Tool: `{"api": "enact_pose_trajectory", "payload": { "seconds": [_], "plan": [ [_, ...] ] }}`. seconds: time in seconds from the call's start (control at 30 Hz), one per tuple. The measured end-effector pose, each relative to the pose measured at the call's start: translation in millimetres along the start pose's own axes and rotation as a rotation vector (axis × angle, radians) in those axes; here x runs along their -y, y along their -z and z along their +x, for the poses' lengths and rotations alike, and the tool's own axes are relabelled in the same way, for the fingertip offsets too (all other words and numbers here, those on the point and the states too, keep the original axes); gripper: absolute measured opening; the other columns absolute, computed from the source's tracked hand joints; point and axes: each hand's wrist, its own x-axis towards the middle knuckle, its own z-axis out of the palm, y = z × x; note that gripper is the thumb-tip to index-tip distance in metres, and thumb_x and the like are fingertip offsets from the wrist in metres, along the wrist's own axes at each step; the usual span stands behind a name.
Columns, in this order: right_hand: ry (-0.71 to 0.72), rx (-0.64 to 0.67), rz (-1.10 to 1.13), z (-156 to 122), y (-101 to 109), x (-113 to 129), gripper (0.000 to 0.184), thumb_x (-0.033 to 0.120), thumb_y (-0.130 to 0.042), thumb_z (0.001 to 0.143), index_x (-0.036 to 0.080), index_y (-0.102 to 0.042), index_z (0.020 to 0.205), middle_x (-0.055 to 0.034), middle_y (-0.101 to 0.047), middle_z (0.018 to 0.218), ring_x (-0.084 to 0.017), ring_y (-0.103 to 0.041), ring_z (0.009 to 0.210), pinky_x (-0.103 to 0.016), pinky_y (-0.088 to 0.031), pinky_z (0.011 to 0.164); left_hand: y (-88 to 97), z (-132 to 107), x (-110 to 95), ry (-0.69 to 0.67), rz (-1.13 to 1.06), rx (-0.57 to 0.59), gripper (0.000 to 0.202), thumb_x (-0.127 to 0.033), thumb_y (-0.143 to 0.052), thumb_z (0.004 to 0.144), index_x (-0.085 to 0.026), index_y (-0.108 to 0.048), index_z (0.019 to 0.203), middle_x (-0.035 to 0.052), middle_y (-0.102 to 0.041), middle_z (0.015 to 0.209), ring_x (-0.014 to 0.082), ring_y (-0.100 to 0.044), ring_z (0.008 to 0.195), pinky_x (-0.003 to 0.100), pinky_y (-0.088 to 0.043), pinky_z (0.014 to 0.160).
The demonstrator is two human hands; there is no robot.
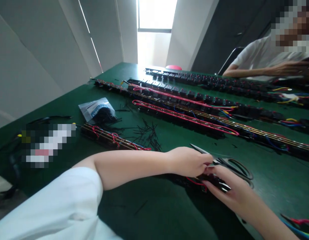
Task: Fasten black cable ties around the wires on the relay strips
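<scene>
A long black strip wired in red (197,182) runs across the table beneath my left forearm. At its right part, my left hand (186,161) is closed, its fingertips pinched against those of the other hand. What that pinch holds is hidden. My right hand (233,188) wraps round the strip, with thumb and forefinger on either side of it. Just beyond both hands lie black-handled scissors (222,161), partly covered by the left fingers. Loose thin black ties (148,131), which look like cable ties, are scattered behind my left forearm.
An opened plastic bag (95,108) of black ties lies at the left. Several long wired strips (184,110) span the far side of the green table (134,206). Coloured wires (298,225) show at lower right. Another person (259,56) sits across at far right.
</scene>
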Motion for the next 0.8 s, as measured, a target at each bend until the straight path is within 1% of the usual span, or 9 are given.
{"api": "enact_pose_trajectory", "payload": {
  "seconds": [0.1, 0.3, 0.37, 0.43, 0.53, 0.6, 0.67, 0.73, 0.8],
  "plan": [
    [0.036, 0.035, -0.021, 5.0, 3.8, 0.4, 0.018, 0.037, -0.067, 0.09, 0.026, -0.073, 0.103, -0.0079, -0.077, 0.098, -0.028, -0.074, 0.086, -0.042, -0.064, 0.073, -0.9, 2.4, 2.1, -0.026, 0.049, -0.018, 0.021, -0.024, -0.042, 0.1, -0.021, -0.063, 0.104, 0.0068, -0.077, 0.098, 0.0231, -0.071, 0.085, 0.031, -0.047, 0.066],
    [0.062, -0.01, -0.041, 10.4, 6.0, -1.3, 0.019, 0.038, -0.068, 0.087, 0.027, -0.075, 0.101, -0.0074, -0.079, 0.093, -0.03, -0.076, 0.081, -0.046, -0.065, 0.071, -14.0, 5.2, 5.2, -0.097, 0.124, -0.113, 0.018, -0.025, -0.05, 0.099, -0.018, -0.065, 0.092, 0.0145, -0.075, 0.106, 0.0259, -0.072, 0.098, 0.034, -0.052, 0.08],
    [0.038, 0.002, -0.04, 9.6, 5.5, -2.5, 0.02, 0.039, -0.068, 0.087, 0.027, -0.075, 0.103, -0.0076, -0.079, 0.094, -0.03, -0.076, 0.082, -0.045, -0.065, 0.073, -9.7, -3.5, 5.1, -0.1, 0.134, -0.154, 0.019, -0.022, -0.049, 0.099, -0.018, -0.066, 0.09, 0.0143, -0.073, 0.107, 0.0252, -0.071, 0.101, 0.034, -0.052, 0.085],
    [0.016, 0.005, -0.039, 8.0, 4.9, -3.7, 0.021, 0.039, -0.069, 0.087, 0.027, -0.074, 0.103, -0.0076, -0.079, 0.094, -0.029, -0.076, 0.084, -0.043, -0.065, 0.074, 3.2, -19.5, 9.7, -0.076, 0.133, -0.195, 0.019, -0.021, -0.049, 0.099, -0.018, -0.067, 0.095, 0.0124, -0.073, 0.107, 0.0239, -0.071, 0.101, 0.033, -0.052, 0.089],
    [0.003, -0.007, -0.039, 6.0, 4.6, -3.9, 0.022, 0.041, -0.068, 0.088, 0.026, -0.073, 0.103, -0.0081, -0.079, 0.097, -0.028, -0.076, 0.087, -0.042, -0.065, 0.076, 34.1, -50.5, 32.6, 0.006, 0.12, -0.238, 0.023, -0.02, -0.045, 0.101, -0.02, -0.068, 0.102, 0.0075, -0.074, 0.104, 0.0209, -0.07, 0.097, 0.031, -0.052, 0.086],
    [-0.002, -0.012, -0.038, 5.3, 4.9, -2.5, 0.022, 0.04, -0.067, 0.089, 0.026, -0.073, 0.104, -0.0077, -0.078, 0.098, -0.027, -0.076, 0.088, -0.042, -0.065, 0.077, 55.1, -69.2, 57.2, 0.069, 0.114, -0.263, 0.019, -0.02, -0.049, 0.099, -0.02, -0.069, 0.102, 0.0051, -0.074, 0.106, 0.0191, -0.069, 0.097, 0.029, -0.052, 0.086],
    [-0.006, -0.013, -0.035, 4.9, 5.3, -0.1, 0.02, 0.04, -0.068, 0.088, 0.027, -0.072, 0.104, -0.0068, -0.078, 0.098, -0.026, -0.076, 0.087, -0.041, -0.065, 0.077, 69.3, -82.4, 83.3, 0.164, 0.118, -0.304, 0.021, -0.018, -0.048, 0.098, -0.019, -0.069, 0.102, 0.0064, -0.074, 0.106, 0.0193, -0.068, 0.1, 0.029, -0.051, 0.09],
    [-0.013, -0.022, -0.033, 4.2, 5.2, 2.8, 0.019, 0.04, -0.068, 0.089, 0.028, -0.072, 0.103, -0.0063, -0.078, 0.097, -0.026, -0.075, 0.087, -0.042, -0.065, 0.078, 73.3, -89.6, 105.2, 0.236, 0.119, -0.304, 0.022, -0.019, -0.047, 0.1, -0.018, -0.069, 0.104, 0.0073, -0.074, 0.106, 0.0196, -0.068, 0.1, 0.03, -0.052, 0.091],
    [-0.023, -0.035, -0.032, 2.9, 3.9, 5.0, 0.02, 0.041, -0.066, 0.09, 0.028, -0.072, 0.103, -0.0063, -0.077, 0.098, -0.026, -0.075, 0.088, -0.043, -0.065, 0.078, 68.3, -92.1, 120.0, 0.278, 0.112, -0.258, 0.02, -0.019, -0.051, 0.1, -0.018, -0.071, 0.099, 0.0068, -0.074, 0.105, 0.0186, -0.069, 0.1, 0.03, -0.053, 0.094]
  ]
}}
